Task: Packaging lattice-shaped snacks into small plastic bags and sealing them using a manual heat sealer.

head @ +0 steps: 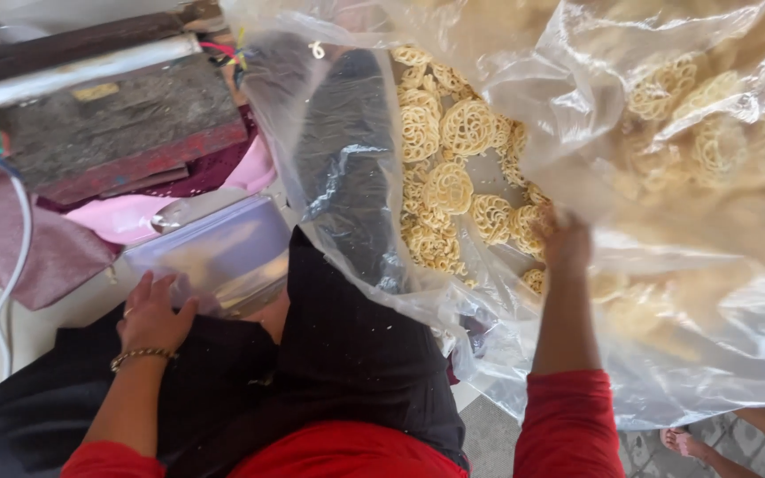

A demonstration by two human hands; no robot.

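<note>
A very large clear plastic sack (666, 354) full of round, lacy yellow crackers (467, 128) fills the right side of the view. My right hand (565, 239) reaches into its mouth among the crackers; its fingers are hidden by them and by the plastic. My left hand (150, 314) rests on my lap with a bracelet at the wrist, its fingers holding the edge of a stack of small clear plastic bags (214, 252). I wear red sleeves and a black garment over my knees.
A worn wooden and metal device (108, 115) stands at the upper left with coloured wires and a white cable (12, 265). Pink cloth (126, 217) lies beneath it. Another person's bare foot (685, 441) shows at the bottom right on the tiled floor.
</note>
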